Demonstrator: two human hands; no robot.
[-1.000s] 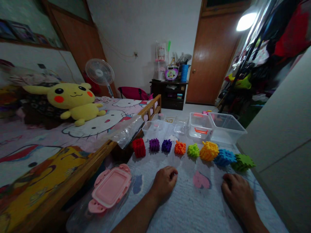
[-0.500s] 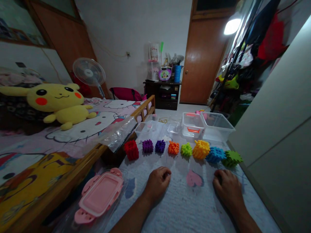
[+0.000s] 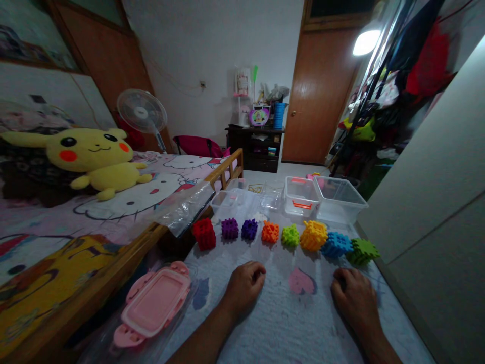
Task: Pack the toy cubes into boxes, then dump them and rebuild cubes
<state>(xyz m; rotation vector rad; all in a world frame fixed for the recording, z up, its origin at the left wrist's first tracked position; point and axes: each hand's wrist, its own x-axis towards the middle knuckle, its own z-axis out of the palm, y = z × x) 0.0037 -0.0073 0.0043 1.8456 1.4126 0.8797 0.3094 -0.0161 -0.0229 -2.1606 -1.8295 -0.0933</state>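
Note:
My left hand (image 3: 246, 285) rests on the cloth-covered table with its fingers curled in and no object showing in it. My right hand (image 3: 354, 293) lies likewise on the right, fingers bent under. Beyond them stands a row of interlocking-block pieces: a red block (image 3: 204, 234), a purple cube (image 3: 229, 229), a dark violet cube (image 3: 249, 229), an orange cube (image 3: 270, 232), a lime cube (image 3: 290, 235), a yellow block (image 3: 313, 235), a blue block (image 3: 336, 244) and a green block (image 3: 362, 251). Neither hand touches them; the green and blue blocks are nearest my right hand.
A pink container lid (image 3: 156, 303) lies at the left front. Behind the row are a clear box with orange clips (image 3: 301, 197) and an open clear bin (image 3: 341, 199). A wooden bed rail (image 3: 113, 273) borders the left; a pale cabinet (image 3: 435, 202) stands right.
The view has shifted very slightly. Both hands and the row of blocks stay where they were.

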